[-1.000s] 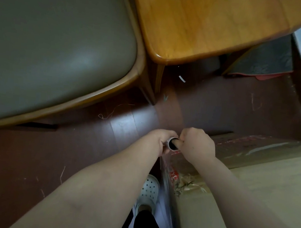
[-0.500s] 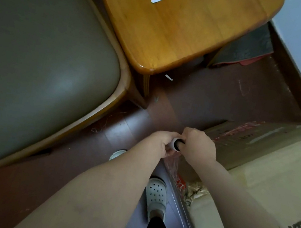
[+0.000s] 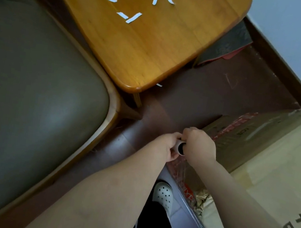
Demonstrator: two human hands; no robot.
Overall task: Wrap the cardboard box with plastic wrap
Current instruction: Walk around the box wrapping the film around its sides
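Note:
A large cardboard box [image 3: 280,169] with red and black print stands on the floor at the right. Clear plastic wrap [image 3: 182,173] stretches down its near corner and side. The plastic wrap roll [image 3: 180,148], a white tube with a dark open end, stands upright at that corner. My left hand [image 3: 168,145] grips the roll from the left. From the right, my right hand [image 3: 199,145] curls round the roll's top. The lower part of the roll is hidden by my hands.
A wooden side table [image 3: 146,36] with several white paper strips stands ahead. A grey cushioned chair [image 3: 33,98] with a wooden frame fills the left. A dark mat [image 3: 229,45] lies under the table by the wall. My white shoe [image 3: 164,195] is on the dark floor below.
Both hands have stayed on the roll at the box corner. The view has swung, so the table and box sit further right and more of the box top shows.

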